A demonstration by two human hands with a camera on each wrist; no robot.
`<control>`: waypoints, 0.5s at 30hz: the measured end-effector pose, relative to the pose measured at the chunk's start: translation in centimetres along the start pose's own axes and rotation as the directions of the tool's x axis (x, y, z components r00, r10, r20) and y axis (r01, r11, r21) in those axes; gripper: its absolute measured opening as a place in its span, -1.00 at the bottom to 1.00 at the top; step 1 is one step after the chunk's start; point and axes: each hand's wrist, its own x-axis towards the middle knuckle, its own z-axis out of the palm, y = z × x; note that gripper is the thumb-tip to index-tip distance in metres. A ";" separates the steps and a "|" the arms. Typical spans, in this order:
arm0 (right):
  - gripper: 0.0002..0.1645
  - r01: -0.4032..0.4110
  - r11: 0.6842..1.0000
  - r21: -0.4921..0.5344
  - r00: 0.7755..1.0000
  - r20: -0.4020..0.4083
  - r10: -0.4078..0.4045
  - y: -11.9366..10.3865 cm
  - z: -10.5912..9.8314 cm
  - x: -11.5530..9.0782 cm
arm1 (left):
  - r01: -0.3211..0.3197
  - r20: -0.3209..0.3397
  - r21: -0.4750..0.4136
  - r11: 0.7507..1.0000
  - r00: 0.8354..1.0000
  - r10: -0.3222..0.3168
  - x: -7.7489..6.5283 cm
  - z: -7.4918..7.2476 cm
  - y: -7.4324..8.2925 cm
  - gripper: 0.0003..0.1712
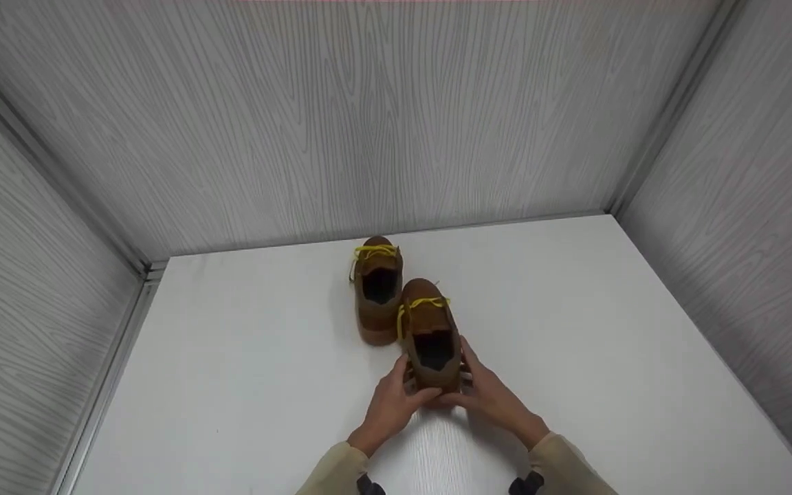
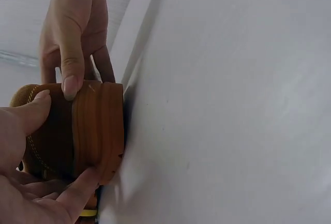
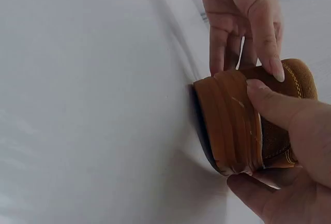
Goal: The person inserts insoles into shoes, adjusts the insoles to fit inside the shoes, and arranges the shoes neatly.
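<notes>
Two brown shoes with yellow laces are in the head view, toes pointing away from me. My left hand (image 1: 390,402) and right hand (image 1: 496,399) grip the nearer shoe (image 1: 430,317) from both sides at its heel. Each thumb presses the back of the heel, and the fingers curl along the sides. Both wrist views show the heel's thick tan sole (image 2: 98,131) and brown upper (image 3: 276,131) between the hands. The farther shoe (image 1: 377,322) stands on the table just ahead and to the left, close beside the held shoe; whether they touch I cannot tell.
The white table (image 1: 251,357) carries the shoes. A grey wood-grain panel (image 1: 368,124) rises behind its far edge, with side panels at left (image 1: 18,289) and right (image 1: 753,206).
</notes>
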 end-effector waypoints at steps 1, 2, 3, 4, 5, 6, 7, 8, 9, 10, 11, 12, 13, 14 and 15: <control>0.33 -0.001 1.000 0.001 1.000 -0.002 0.001 0.0 0.0 0.1 | 0.001 0.002 0.003 1.000 1.000 -0.001 0.1 0.0 0.0 0.03; 0.33 0.001 1.000 0.000 1.000 -0.004 -0.001 0.0 0.1 0.3 | 0.001 0.003 0.003 1.000 1.000 -0.001 0.3 -0.1 0.0 0.03; 0.32 0.006 1.000 0.002 1.000 -0.005 -0.006 0.1 0.0 0.5 | -0.001 0.005 -0.002 1.000 1.000 0.001 0.5 -0.1 -0.1 0.02; 0.32 0.004 1.000 -0.002 1.000 -0.008 -0.004 0.1 0.0 0.7 | -0.003 0.008 -0.004 1.000 1.000 0.003 0.8 -0.1 -0.2 0.02; 0.32 0.001 1.000 0.000 1.000 -0.014 -0.001 0.2 0.0 0.9 | -0.010 0.009 -0.014 1.000 1.000 0.010 1.1 -0.1 -0.4 0.01; 0.32 -0.004 1.000 0.003 1.000 -0.020 0.004 0.2 -0.1 1.1 | -0.017 0.009 -0.027 0.999 1.000 0.017 1.4 -0.1 -0.5 0.00; 0.31 -0.008 1.000 0.000 1.000 -0.028 0.008 0.3 -0.2 1.4 | -0.026 0.006 -0.045 0.999 1.000 0.027 1.7 -0.1 -0.6 -0.01; 0.31 -0.014 1.000 -0.002 0.999 -0.037 0.014 0.4 -0.2 1.6 | -0.032 0.001 -0.059 0.998 0.999 0.033 2.0 -0.1 -0.6 -0.03; 0.30 -0.021 1.000 -0.005 0.999 -0.044 0.021 0.5 -0.3 1.9 | -0.034 -0.005 -0.071 0.997 0.999 0.034 2.3 -0.1 -0.7 -0.04; 0.29 -0.031 0.999 -0.009 0.998 -0.050 0.030 0.6 -0.3 2.2 | -0.031 -0.012 -0.077 0.997 0.999 0.030 2.6 -0.1 -0.8 -0.06; 0.28 -0.039 0.999 -0.007 0.998 -0.052 0.039 0.8 -0.4 2.5 | -0.028 -0.018 -0.081 0.996 0.999 0.027 2.8 -0.2 -0.8 -0.08; 0.27 -0.044 0.999 -0.006 0.998 -0.054 0.043 0.9 -0.4 2.9 | -0.021 -0.024 -0.080 0.997 1.000 0.019 3.1 -0.2 -0.8 -0.09; 0.25 -0.050 0.999 -0.003 0.997 -0.054 0.050 1.1 -0.4 3.2 | -0.011 -0.028 -0.070 0.997 1.000 0.009 3.3 -0.3 -0.8 -0.11; 0.24 -0.053 0.999 -0.001 0.997 -0.053 0.053 1.2 -0.4 3.5 | 0.004 -0.032 -0.055 0.998 0.999 -0.005 3.5 -0.4 -0.8 -0.12; 0.23 -0.058 0.998 -0.002 0.997 -0.053 0.058 1.3 -0.5 3.8 | 0.015 -0.035 -0.037 0.999 0.999 -0.017 3.8 -0.5 -0.8 -0.13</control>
